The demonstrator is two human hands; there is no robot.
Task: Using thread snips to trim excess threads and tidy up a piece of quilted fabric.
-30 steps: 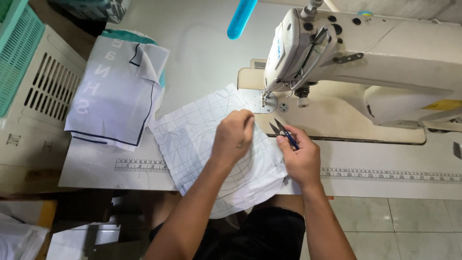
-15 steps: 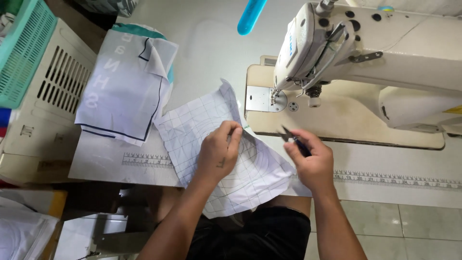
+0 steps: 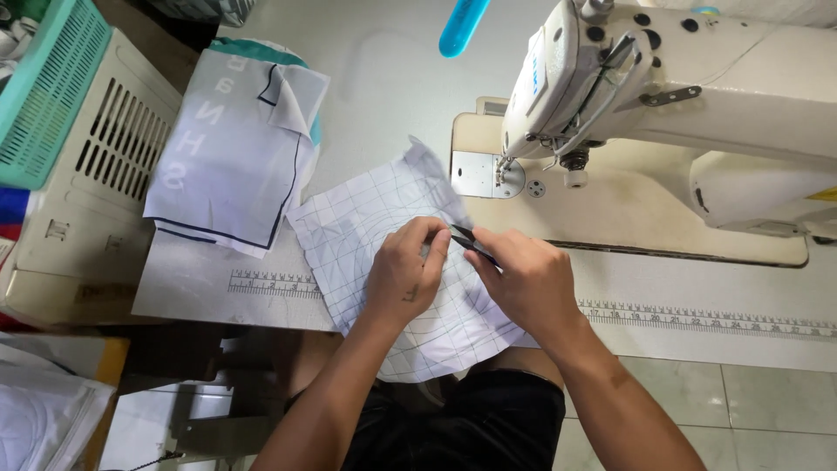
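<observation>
A white fabric piece (image 3: 366, 235) with a grid and curved stitch lines lies over the table's front edge, in front of the sewing machine (image 3: 680, 96). My left hand (image 3: 407, 272) rests on the fabric and pinches it near the middle. My right hand (image 3: 527, 283) grips small dark thread snips (image 3: 471, 242), whose tips meet the fabric right at my left fingertips. The needle area (image 3: 506, 170) stands a little beyond and to the right of both hands.
A stack of white cut pieces with dark edging (image 3: 231, 153) lies at the left. A beige vented box (image 3: 87, 174) carries a green plastic basket (image 3: 48, 87). A printed ruler strip (image 3: 697, 316) runs along the table's front edge. A blue tube (image 3: 462, 24) hangs above.
Both hands have drawn the fabric back from the needle toward the table's front edge. My right hand with the snips has come left to meet my left fingers on the cloth.
</observation>
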